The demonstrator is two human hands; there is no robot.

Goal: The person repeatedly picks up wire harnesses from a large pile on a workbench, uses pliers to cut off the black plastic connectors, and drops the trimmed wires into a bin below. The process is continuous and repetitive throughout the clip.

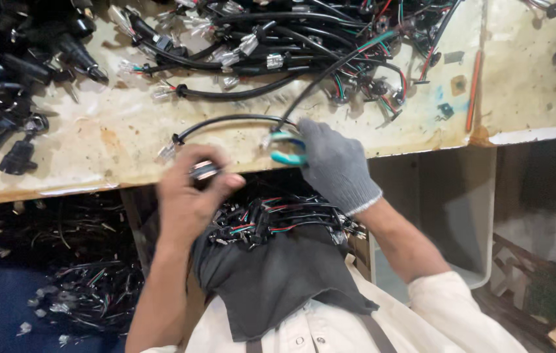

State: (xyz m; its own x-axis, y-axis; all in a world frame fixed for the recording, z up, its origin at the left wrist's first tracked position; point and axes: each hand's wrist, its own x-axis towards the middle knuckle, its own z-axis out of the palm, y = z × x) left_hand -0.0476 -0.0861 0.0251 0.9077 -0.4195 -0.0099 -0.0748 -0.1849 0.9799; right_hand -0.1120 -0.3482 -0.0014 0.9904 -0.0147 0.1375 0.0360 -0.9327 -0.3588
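Your left hand point(189, 196) is closed around a small dark connector point(203, 170) at the surface point(108, 140) edge; hold it steady. Your gloved right hand point(333, 163) grips teal-handled pliers point(287, 147) on the black cable point(232, 121); squeeze squarely.

My stained cream workbench point(114, 140) carries tangled black cable harnesses point(304, 39), black plugs point(10, 72) at left, one loose black cable point(225, 121), an orange rod point(473, 91).
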